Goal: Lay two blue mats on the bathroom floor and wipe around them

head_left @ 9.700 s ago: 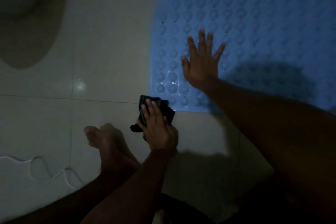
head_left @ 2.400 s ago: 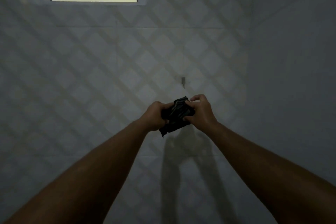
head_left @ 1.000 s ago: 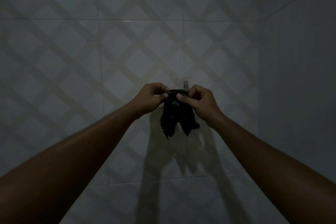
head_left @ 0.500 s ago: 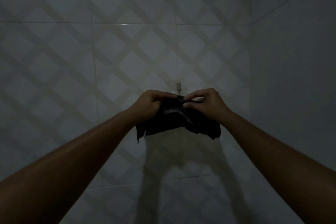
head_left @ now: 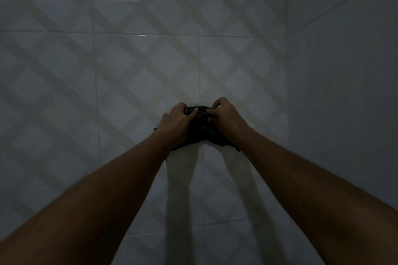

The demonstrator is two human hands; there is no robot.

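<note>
Left hand (head_left: 176, 123): I see its fingers (head_left: 189, 112) curled closed, pinching the top edge of the dark cloth (head_left: 201, 130).
Right hand (head_left: 226, 117): fingers likewise closed on that same edge, just beside the left ones.
Cloth: bunched between both sets of fingers, its lower corners drooping below them, pressed toward the tiled wall (head_left: 107, 92).
Mats: out of view; I cannot tell how they lie.
Hook: none visible behind the fingers; hidden, if there.
Risk: if I release before the edge catches on anything, I judge the cloth will slide off and drop.
</note>
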